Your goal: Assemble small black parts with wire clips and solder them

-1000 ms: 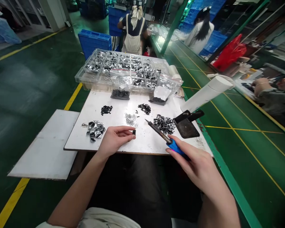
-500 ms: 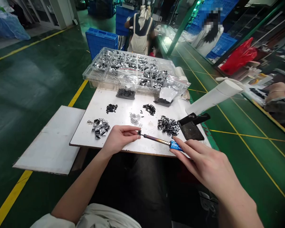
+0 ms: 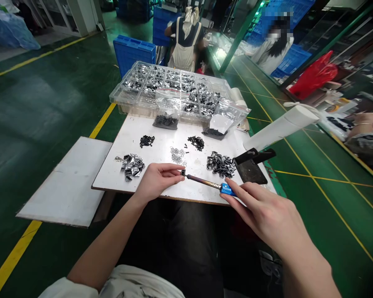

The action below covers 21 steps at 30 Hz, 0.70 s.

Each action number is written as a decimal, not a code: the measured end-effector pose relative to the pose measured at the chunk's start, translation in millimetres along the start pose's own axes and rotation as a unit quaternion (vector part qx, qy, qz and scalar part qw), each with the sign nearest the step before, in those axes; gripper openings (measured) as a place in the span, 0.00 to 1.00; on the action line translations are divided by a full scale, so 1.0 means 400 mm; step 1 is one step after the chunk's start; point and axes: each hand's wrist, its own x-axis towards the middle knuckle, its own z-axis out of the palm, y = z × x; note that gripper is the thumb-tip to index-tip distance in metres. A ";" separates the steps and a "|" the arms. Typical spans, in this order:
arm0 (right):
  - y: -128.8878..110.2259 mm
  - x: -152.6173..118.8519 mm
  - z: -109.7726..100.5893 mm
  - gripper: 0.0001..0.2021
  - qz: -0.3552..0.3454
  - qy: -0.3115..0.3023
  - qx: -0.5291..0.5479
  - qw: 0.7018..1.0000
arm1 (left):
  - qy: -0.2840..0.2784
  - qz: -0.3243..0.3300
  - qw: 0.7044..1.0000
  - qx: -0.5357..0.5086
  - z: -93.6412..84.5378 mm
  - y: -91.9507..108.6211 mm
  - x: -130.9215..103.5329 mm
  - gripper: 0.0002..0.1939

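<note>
Between the thumb and forefinger of my left hand (image 3: 157,181) is a small black part (image 3: 183,172), too small to make out in detail. My right hand (image 3: 267,211) grips the blue handle of a soldering iron (image 3: 205,182), whose tip points left and meets the small part or sits right beside it. On the white tabletop (image 3: 161,157) lie a pile of shiny black-and-silver pieces (image 3: 132,167) to the left and a pile of black clip-like pieces (image 3: 221,164) to the right. Small metal bits (image 3: 177,155) and two heaps of tiny black parts (image 3: 147,141) lie farther back.
A clear compartment box (image 3: 174,85) full of shiny parts stands at the back, with two plastic bags (image 3: 165,121) before it. At right are a black stand (image 3: 253,169) and a white tube (image 3: 281,126). A white board (image 3: 66,182) sits left. Two co-workers are beyond.
The soldering iron and my right hand have shifted very slightly left. My left hand still pinches the small part at nearly the same spot.
</note>
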 end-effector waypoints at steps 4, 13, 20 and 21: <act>0.000 -0.006 0.011 0.17 0.009 0.002 -0.001 1.000 | 0.002 0.001 1.000 0.002 0.001 -0.002 0.000 0.19; -0.003 -0.013 0.021 0.18 0.032 -0.015 -0.003 0.999 | 0.004 0.004 1.000 0.006 0.000 -0.005 0.000 0.19; -0.004 -0.012 0.023 0.20 0.044 -0.036 0.017 0.998 | 0.006 0.006 1.000 0.011 0.003 -0.003 -0.002 0.19; -0.005 -0.010 0.022 0.20 0.043 -0.036 0.019 0.998 | 0.004 0.008 1.000 0.011 0.002 -0.003 -0.002 0.19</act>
